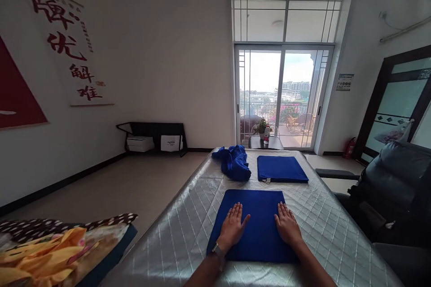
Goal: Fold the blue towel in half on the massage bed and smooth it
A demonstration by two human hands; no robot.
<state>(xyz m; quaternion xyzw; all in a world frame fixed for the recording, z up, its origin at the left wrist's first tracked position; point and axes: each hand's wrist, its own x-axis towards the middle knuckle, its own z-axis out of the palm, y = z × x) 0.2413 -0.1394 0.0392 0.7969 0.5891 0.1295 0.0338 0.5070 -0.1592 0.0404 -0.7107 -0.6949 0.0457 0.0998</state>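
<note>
Presently, both hands are laid flat at the lower centre of the frame, palms down. Under them is a folded blue cloth [257,228], spread neatly on the silver quilted cover [178,224]. The left hand [233,225], with a watch [217,250] at its wrist, rests on the left part of this cloth; its fingers are straight and close together, and the thumb stands out to the side. The right hand [288,225] lies at the cloth's right edge, its fingers also extended and almost side by side. Neither hand grips anything; how strongly they press, I cannot tell.

At the lower left of the frame is some patterned bedding [50,251], and at the right side a dark armchair [397,184]. Farther, just above the centre cloth, lies a second folded blue cloth [282,169], and to its left a crumpled blue cloth [235,163]. Beyond the cover's far end, a bottle [266,135] stands beside a plant [261,127], before the glass door [281,94] at upper right.
</note>
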